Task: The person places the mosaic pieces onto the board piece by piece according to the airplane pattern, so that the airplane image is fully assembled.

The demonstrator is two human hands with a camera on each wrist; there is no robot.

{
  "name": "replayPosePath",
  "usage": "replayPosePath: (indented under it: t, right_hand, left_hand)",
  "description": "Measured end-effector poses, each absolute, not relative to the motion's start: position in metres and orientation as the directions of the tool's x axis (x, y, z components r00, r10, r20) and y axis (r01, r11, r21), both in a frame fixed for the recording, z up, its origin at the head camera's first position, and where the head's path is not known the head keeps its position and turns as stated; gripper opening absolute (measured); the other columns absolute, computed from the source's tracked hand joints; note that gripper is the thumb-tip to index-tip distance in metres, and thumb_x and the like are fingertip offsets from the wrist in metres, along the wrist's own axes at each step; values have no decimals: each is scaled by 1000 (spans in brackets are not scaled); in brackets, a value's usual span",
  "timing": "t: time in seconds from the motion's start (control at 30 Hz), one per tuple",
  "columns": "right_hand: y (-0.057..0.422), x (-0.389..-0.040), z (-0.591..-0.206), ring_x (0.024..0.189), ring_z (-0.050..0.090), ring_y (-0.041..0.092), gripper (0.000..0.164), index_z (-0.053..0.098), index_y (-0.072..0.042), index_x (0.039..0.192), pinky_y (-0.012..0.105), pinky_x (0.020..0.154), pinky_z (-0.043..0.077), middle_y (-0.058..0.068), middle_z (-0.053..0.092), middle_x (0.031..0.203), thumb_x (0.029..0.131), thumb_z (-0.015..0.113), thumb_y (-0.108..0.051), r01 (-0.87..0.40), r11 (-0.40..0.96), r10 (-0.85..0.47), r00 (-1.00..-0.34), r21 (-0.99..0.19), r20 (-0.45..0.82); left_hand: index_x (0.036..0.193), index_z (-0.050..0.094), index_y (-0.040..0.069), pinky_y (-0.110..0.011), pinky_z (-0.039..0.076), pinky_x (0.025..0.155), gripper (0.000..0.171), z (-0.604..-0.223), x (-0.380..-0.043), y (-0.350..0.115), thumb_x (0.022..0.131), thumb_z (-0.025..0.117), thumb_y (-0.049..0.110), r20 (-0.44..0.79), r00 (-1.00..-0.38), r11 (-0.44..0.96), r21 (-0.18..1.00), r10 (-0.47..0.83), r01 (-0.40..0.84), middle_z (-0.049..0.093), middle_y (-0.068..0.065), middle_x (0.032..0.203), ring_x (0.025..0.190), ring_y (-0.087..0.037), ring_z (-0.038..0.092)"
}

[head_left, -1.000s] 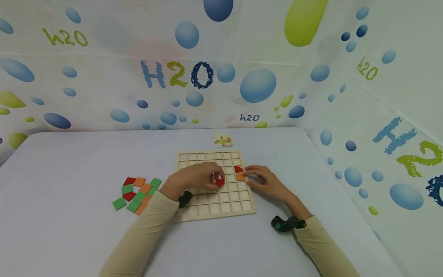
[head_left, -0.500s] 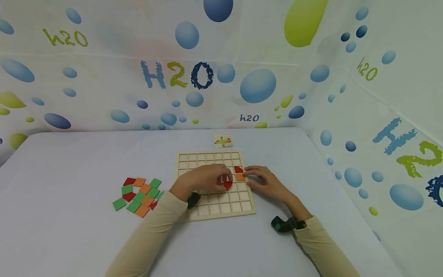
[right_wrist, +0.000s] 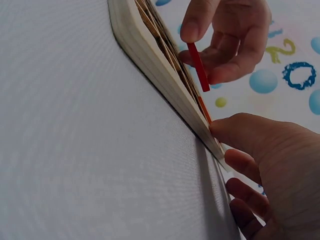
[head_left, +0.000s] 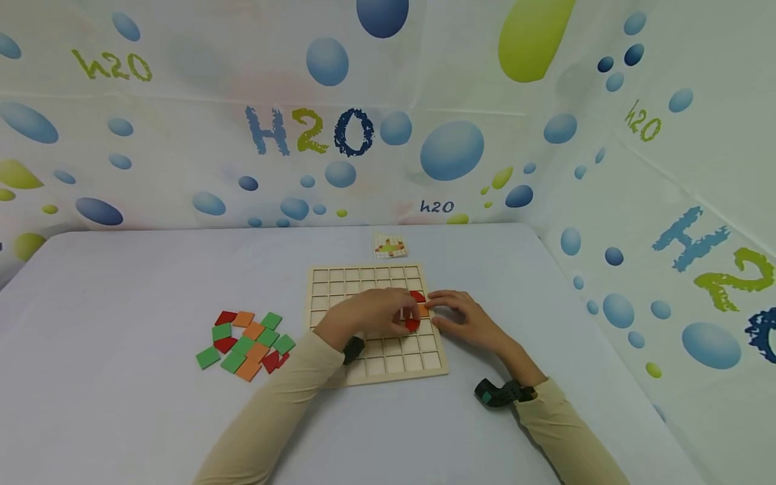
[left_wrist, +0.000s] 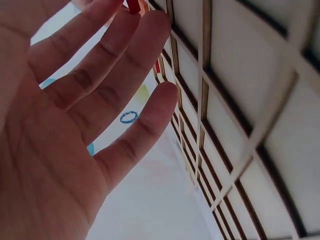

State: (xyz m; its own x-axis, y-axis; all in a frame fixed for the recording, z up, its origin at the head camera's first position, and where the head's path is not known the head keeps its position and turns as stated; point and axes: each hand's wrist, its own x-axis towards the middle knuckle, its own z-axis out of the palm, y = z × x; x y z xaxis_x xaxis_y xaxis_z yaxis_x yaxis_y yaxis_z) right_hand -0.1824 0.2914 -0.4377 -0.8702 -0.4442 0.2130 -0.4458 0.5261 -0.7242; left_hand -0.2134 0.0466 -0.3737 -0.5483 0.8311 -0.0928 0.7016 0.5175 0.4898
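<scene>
Over the right part of a wooden grid board, my left hand pinches a red tile between thumb and fingers. The right wrist view shows this red tile edge-on, tilted and held just above the board. My right hand rests at the board's right edge, its fingers relaxed and touching the rim beside an orange tile. Another red tile, with a rounded side, lies in the cell behind the orange one. In the left wrist view, my left palm faces the camera and the fingertips hide most of the tile.
Left of the board lies a loose group of green tiles, orange tiles and red tiles. Behind the board is a small pattern card. A printed backdrop stands behind the white table.
My left hand has moved right across the board with the red tile, towards the orange tile. Red tiles in the loose group have come out from behind the left forearm. My right hand has stayed put.
</scene>
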Motion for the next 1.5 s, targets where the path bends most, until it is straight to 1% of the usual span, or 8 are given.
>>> replayPosePath:
  t: [0.37,0.47,0.57,0.7,0.8,1.17,1.3,1.5]
  right_hand:
    - [292,-184,-439,130,42,34,30,66,-11,122,60,105,31,11,55,137,93,66,-12,-451,531,-448,-868,-717,214]
    - [293,-184,-439,130,42,34,30,65,-10,123,59,105,32,12,55,137,93,66,-10,-458,529,-451,-865,-715,221]
    - [290,-181,-434,130,41,38,30,64,-4,122,61,105,30,17,54,137,92,65,-5,-457,526,-448,-866,-717,223]
    - [290,-180,-433,130,42,38,30,65,-4,121,60,105,30,18,54,137,91,66,-4,-466,528,-450,-862,-710,231]
    - [293,-183,-438,129,43,36,30,65,-7,121,58,104,32,14,55,136,91,67,-7,-484,530,-459,-854,-696,244]
    - [292,-182,-437,128,44,36,30,66,-7,120,59,104,32,14,55,136,91,68,-7,-493,525,-465,-849,-694,251]
    - [292,-183,-437,129,44,36,30,66,-8,121,58,104,32,14,55,136,91,67,-7,-486,527,-461,-853,-697,246]
    - [293,-182,-438,129,44,35,29,66,-9,121,58,103,33,13,56,136,92,67,-9,-479,522,-457,-856,-706,242]
  left_hand:
    - [104,70,15,-27,48,76,16,-380,-215,59,90,70,22,-69,-566,535,434,822,725,62,5,98,83,-10,56]
    - [105,71,15,-27,48,77,17,-381,-214,61,90,70,23,-65,-578,547,426,813,721,62,5,101,84,-9,57]
    - [106,71,15,-27,49,79,18,-381,-213,64,91,70,24,-67,-584,557,407,809,724,62,5,103,87,-9,58]
    - [106,71,14,-28,49,81,18,-380,-213,68,91,70,24,-67,-579,556,392,812,733,63,4,104,90,-11,60]
    - [105,71,13,-29,49,81,18,-379,-213,70,90,71,25,-68,-576,553,389,815,737,64,3,103,89,-11,60]
    - [102,70,15,-28,49,78,13,-382,-213,71,91,69,24,-77,-580,562,380,811,734,63,4,96,85,-10,58]
    - [100,70,15,-28,49,76,10,-383,-213,70,91,69,21,-85,-578,558,403,812,725,63,5,93,83,-9,58]
    - [103,70,15,-27,47,77,12,-384,-214,64,92,68,20,-110,-587,552,511,802,659,62,7,90,82,-8,56]
